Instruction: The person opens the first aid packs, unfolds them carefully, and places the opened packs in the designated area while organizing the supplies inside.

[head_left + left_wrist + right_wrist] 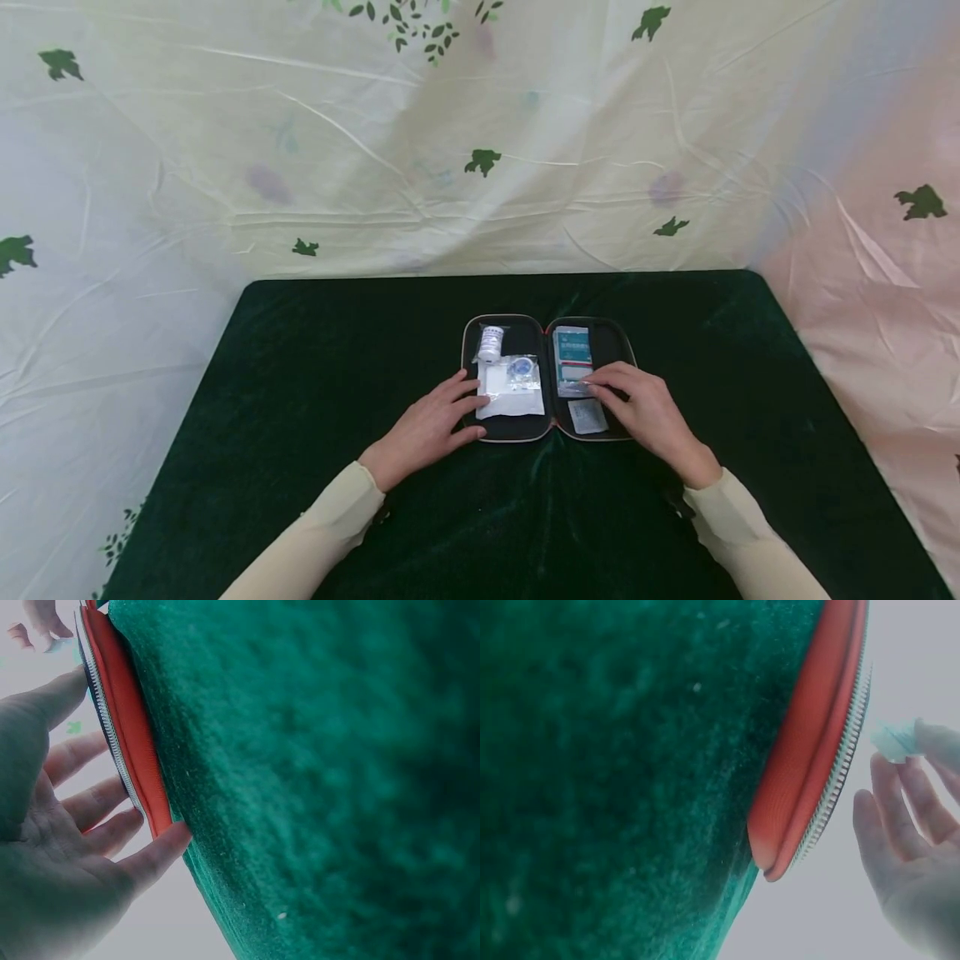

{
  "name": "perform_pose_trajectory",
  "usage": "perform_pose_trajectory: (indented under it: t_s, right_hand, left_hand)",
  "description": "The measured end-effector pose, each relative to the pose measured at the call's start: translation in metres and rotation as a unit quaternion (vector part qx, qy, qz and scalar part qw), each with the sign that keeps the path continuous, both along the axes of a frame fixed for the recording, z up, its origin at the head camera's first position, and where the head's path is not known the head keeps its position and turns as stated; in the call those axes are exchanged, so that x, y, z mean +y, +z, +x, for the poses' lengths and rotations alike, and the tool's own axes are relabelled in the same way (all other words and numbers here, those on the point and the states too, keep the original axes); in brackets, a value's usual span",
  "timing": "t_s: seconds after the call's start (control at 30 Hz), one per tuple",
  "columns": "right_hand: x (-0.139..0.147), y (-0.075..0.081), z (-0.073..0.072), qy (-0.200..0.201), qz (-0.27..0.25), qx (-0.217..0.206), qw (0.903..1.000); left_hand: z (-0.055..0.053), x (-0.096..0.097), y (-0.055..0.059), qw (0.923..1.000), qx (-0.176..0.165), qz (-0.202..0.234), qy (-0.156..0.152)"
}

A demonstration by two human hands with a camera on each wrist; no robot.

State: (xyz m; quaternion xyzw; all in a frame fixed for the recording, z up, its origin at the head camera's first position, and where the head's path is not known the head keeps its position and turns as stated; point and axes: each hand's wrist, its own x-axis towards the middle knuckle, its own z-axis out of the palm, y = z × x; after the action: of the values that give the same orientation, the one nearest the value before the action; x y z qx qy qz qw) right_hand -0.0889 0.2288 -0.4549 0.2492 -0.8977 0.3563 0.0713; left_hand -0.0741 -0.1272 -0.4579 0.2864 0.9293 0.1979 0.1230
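A zippered case (517, 430), red outside and black inside, lies unfolded on the table. My left hand (431, 421) rests at its left rim with fingers spread, fingertips over the edge. In the left half are a white bottle (491, 343), a flat white packet (502, 406) and a clear bag with a blue-and-white round item (522, 369). The right half holds a teal-and-white packet (573, 343) and a small pale square sachet (587, 417). Above that half, my right hand (647, 407) pinches a pale see-through piece of plastic (895, 741) between thumb and fingertips.
Dark green velvety cloth (330, 358) covers the table around the case. A pale curtain (450, 225) with green leaf prints hangs behind the table's far edge and along both sides.
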Motion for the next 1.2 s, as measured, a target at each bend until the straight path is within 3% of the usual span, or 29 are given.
perform_pose_trajectory:
  t_s: [0.13, 0.37, 0.53, 0.77, 1.2]
  right_hand:
    - [0.005, 0.003, 0.002, -0.037, -0.009, -0.01, 0.9992]
    - [0.013, 0.009, 0.006, -0.104, -0.025, -0.072, 0.9916]
    - [0.018, 0.011, 0.006, -0.131, -0.031, -0.11, 0.9848]
    - [0.026, 0.015, 0.007, -0.144, -0.028, -0.145, 0.9785]
    - [0.039, 0.013, 0.011, -0.139, -0.001, -0.169, 0.9758]
  left_hand:
    - [0.0, 0.0, -0.001, 1.0, 0.002, -0.001, 0.001]
    - [0.0, 0.0, -0.001, 1.0, 0.005, -0.003, 0.0]
    - [-0.001, 0.0, 0.0, 1.0, 0.005, -0.003, -0.002]
    - [-0.001, 0.0, 0.001, 1.0, 0.002, -0.004, -0.001]
    - [-0.001, 0.0, 0.001, 1.0, -0.002, -0.002, -0.004]
